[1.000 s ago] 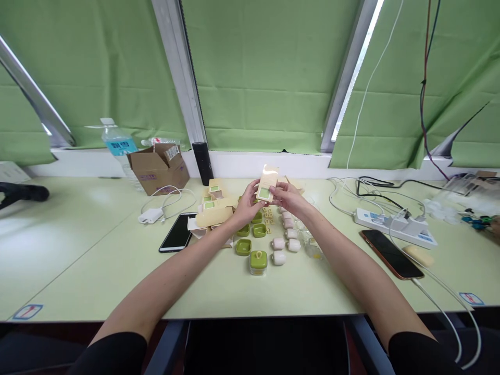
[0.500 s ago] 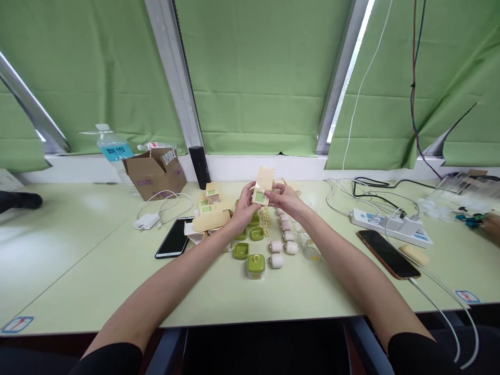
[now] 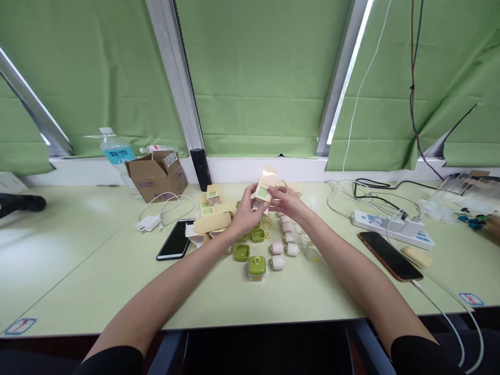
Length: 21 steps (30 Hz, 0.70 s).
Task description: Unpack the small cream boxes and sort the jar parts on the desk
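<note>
Between my hands, above the middle of the table, is a small cream cardboard box with a green square and its flap standing up. My left hand grips its left and lower side. My right hand pinches its right edge. Below lie several green square lids, small yellow rings and pale pink-white cups. Nearest me stands a clear container with a green lid. More cream boxes are piled left of my left hand. Clear containers lie beneath my right forearm, partly hidden.
A black phone and a white charger lie left, before a brown carton, a water bottle and a black cylinder. On the right are a power strip, another phone, cables and another person's hand.
The box in my hands has tilted, its upper flap leaning more to the right. My left fingers have shifted around its lower side. The camera view has moved slightly.
</note>
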### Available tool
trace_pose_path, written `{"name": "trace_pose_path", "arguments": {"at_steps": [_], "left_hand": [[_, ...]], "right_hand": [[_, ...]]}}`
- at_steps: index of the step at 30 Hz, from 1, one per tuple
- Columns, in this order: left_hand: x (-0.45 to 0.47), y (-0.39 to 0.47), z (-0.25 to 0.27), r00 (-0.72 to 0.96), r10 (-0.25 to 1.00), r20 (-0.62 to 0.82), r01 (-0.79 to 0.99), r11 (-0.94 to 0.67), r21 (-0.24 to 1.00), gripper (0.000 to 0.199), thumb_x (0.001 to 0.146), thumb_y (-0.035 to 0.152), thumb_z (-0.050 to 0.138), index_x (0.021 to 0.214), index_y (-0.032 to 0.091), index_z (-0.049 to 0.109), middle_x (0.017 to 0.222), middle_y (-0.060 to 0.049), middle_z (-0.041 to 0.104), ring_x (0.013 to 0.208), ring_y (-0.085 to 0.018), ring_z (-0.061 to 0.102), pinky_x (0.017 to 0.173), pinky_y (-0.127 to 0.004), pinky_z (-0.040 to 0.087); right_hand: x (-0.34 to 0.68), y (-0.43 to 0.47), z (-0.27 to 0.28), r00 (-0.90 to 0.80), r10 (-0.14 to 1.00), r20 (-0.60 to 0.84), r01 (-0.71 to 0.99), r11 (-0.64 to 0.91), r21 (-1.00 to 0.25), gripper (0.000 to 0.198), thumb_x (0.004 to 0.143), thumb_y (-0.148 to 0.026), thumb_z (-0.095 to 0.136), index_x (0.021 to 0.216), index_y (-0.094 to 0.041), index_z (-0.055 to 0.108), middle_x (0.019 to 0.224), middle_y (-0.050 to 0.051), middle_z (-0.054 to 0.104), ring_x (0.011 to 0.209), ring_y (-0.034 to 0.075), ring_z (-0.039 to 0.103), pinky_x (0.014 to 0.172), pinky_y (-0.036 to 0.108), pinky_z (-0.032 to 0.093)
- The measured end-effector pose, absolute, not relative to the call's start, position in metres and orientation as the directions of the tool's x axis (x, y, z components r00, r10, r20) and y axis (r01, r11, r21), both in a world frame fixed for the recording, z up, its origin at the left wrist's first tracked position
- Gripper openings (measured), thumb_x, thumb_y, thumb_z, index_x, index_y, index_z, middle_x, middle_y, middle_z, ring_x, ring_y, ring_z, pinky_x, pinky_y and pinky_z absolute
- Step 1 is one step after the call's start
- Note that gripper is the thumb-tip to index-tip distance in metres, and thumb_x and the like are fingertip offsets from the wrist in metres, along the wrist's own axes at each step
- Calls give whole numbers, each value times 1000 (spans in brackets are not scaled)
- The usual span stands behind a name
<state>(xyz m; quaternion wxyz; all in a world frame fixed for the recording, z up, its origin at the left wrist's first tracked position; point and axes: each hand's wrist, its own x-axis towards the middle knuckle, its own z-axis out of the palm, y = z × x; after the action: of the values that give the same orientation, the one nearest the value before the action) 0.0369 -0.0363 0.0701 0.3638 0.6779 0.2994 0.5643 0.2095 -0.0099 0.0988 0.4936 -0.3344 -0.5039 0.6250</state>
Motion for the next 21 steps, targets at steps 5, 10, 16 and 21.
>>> {"name": "trace_pose_path", "arguments": {"at_steps": [5,10,16,21], "left_hand": [[31,-37,75,204,783,587,166,-619,768,51,97,29,56,147,22,50,130,-10,70,112,-29,68,95,-42,54],[32,-38,76,132,807,576,177,-591,787,46,94,26,57,140,21,55,122,-9,73,102,-27,69,86,-40,55],[32,-35,76,158,861,483,7,-490,872,71,76,24,80,136,23,42,108,-7,75,91,-24,72,78,-35,56],[29,-34,81,183,899,399,8,-407,913,84,68,22,85,137,22,39,106,-7,75,93,-25,73,80,-35,57]], "right_hand": [[208,-6,96,-241,967,78,-286,6,-958,65,57,-60,97,93,-20,59,83,4,75,66,18,74,60,33,67],[207,-9,98,-165,984,68,-276,20,-961,64,57,-57,98,92,-22,56,83,3,75,65,19,74,54,31,66],[198,-20,104,-112,992,65,-222,39,-974,50,66,-41,97,91,-22,58,80,3,77,66,19,74,52,28,63],[196,-24,108,-102,994,35,-147,20,-989,46,71,-37,95,93,-21,57,80,2,78,66,19,75,50,26,61]]}}
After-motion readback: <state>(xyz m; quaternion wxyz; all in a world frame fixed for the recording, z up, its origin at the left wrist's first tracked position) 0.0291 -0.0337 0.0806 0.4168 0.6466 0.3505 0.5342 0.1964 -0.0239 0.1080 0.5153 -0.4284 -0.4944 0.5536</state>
